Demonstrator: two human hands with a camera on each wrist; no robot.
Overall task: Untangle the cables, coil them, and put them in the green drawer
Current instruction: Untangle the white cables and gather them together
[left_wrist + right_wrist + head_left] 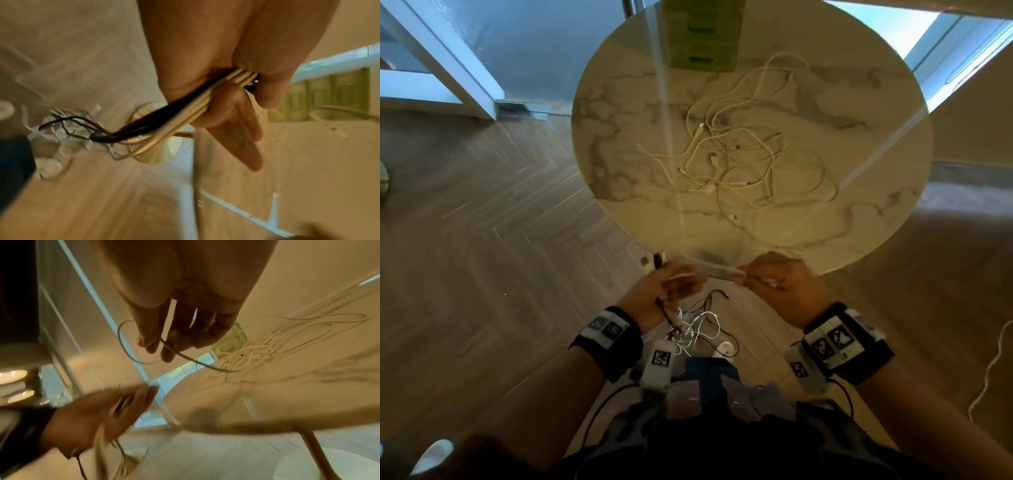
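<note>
Standing at a round marble-patterned table, a person's left hand clamps a bundle of black and white cables, ends dangling floorward. The right hand, fingers loosely curled, holds a thin white cable stretched roughly level between both hands. Beyond, pale tangled cables sprawl mid-table; a green drawer unit stands at the far edge.

A tangle of pale cables lies mid-way on the round marble-topped table, with the green plastic drawer unit behind it at the far edge. Both hands (left hand, right hand) are before the table's near rim, side by side.
</note>
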